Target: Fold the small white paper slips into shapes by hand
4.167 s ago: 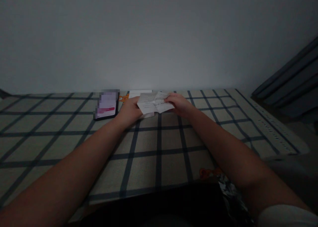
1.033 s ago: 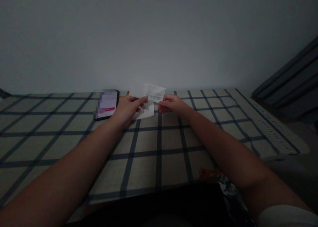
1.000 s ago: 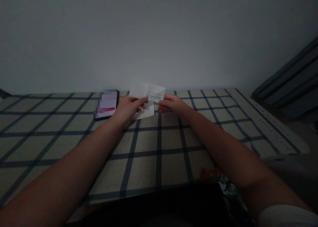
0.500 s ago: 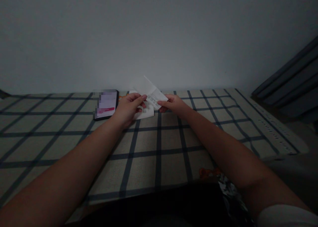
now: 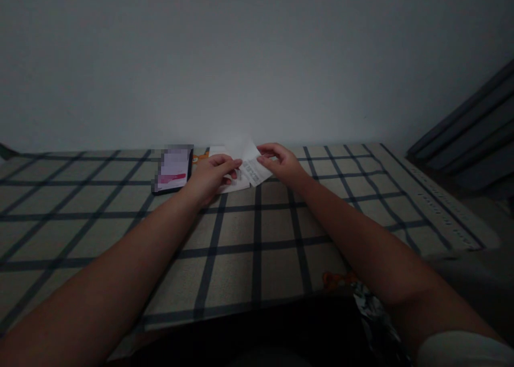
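Note:
A thin white paper [image 5: 254, 169] with dark print on its lower part is between my two hands, slightly above the table. My left hand [image 5: 214, 175] pinches its left edge between thumb and fingers. At the upper right edge, my right hand [image 5: 280, 161] has the paper between its thumb and curled fingers. Under and behind my left hand lies another white sheet [image 5: 241, 184], partly hidden by the hand and the printed paper. A phone [image 5: 173, 169] with a lit, partly blurred screen lies just left of my left hand.
A checked cloth [image 5: 233, 249] covers the table, which meets a plain wall [image 5: 257, 62]. A small orange figure [image 5: 199, 158] shows beside the phone. Orange and shiny silvery items are at the near edge; a dark curtain [image 5: 474, 126] hangs at right.
The printed paper has turned and its lower corner has dropped. My right hand has shifted up along its edge, with its fingers more raised. My left hand has moved slightly.

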A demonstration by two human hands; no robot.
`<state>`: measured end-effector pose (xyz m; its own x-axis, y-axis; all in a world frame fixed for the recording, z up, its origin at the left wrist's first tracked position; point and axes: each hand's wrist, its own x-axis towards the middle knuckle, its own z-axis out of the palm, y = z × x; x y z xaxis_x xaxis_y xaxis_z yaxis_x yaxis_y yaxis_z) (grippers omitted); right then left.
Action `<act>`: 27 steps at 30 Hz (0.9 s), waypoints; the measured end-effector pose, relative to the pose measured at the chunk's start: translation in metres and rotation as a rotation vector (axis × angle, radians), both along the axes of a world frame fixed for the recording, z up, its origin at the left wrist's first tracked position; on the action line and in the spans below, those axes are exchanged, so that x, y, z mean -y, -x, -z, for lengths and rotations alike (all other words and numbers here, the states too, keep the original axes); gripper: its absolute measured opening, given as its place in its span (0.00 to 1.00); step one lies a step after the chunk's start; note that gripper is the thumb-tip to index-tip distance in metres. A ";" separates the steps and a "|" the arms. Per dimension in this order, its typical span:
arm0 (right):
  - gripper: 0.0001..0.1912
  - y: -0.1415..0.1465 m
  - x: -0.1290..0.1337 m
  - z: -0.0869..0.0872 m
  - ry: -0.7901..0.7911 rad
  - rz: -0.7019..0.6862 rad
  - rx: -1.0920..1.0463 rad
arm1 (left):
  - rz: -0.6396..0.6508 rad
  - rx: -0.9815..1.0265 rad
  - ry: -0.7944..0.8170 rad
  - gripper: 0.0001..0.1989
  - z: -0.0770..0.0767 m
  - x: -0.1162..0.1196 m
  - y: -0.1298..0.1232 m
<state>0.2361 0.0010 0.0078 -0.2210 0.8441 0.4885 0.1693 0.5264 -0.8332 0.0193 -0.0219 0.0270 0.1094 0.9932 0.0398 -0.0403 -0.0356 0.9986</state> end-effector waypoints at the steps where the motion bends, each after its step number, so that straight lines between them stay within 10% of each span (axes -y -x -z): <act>1: 0.22 0.000 0.000 0.000 0.010 -0.008 0.001 | 0.016 -0.003 0.004 0.16 0.001 0.000 0.000; 17: 0.09 0.000 0.008 -0.009 -0.131 0.069 0.137 | 0.011 -0.055 -0.062 0.15 0.001 0.001 0.000; 27: 0.18 -0.005 0.014 -0.008 -0.204 -0.022 0.229 | -0.002 0.091 0.128 0.12 0.003 -0.003 0.001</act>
